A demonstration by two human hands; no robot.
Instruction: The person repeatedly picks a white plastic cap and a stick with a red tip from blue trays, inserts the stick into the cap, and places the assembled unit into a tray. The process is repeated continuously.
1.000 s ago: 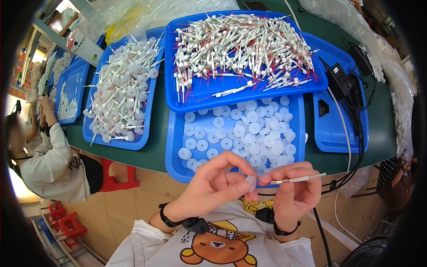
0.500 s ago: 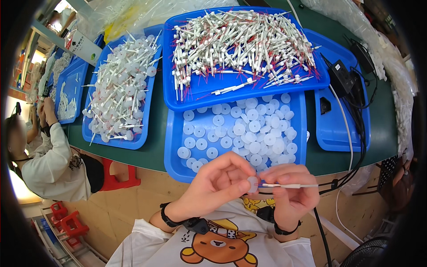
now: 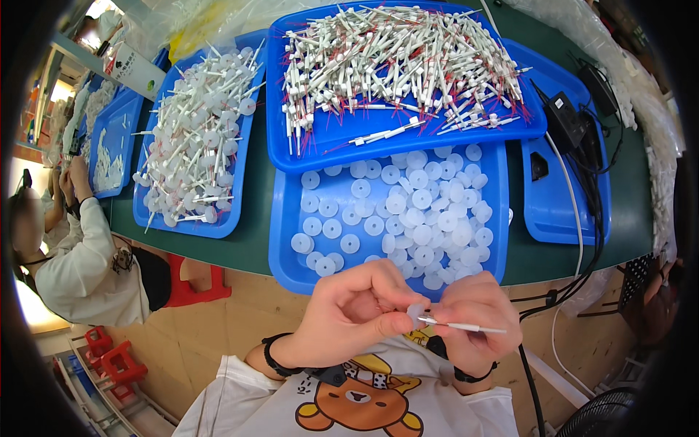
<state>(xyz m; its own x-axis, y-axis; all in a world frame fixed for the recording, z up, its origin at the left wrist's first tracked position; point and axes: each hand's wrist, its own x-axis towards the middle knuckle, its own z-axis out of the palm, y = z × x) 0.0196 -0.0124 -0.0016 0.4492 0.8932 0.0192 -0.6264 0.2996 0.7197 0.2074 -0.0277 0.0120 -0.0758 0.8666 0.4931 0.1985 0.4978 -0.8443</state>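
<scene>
My left hand (image 3: 349, 317) pinches a small translucent white disc (image 3: 414, 314) between thumb and fingertips. In my right hand (image 3: 484, 309) is a thin white stick-like part (image 3: 470, 328), its metallic-looking end meeting the disc. Whether that end has passed through the disc's centre I cannot tell. Just beyond both hands, a blue tray (image 3: 287, 251) holds many loose discs (image 3: 422, 234) of the same kind. Overlapping its far side is another blue tray (image 3: 328, 156), heaped with white sticks (image 3: 408, 65) that have thin red wires.
To the left, a blue tray (image 3: 237, 218) holds sticks with discs on them (image 3: 196, 138). Black adapters (image 3: 562, 120) and cables lie over a blue tray (image 3: 561, 229) at right. A person in a white top (image 3: 87, 255) works at far left, near a red stool (image 3: 211, 288).
My right hand has moved slightly left and down, bringing the stick's end against the disc. The stick now tilts downward to the right. My left hand keeps its pinch.
</scene>
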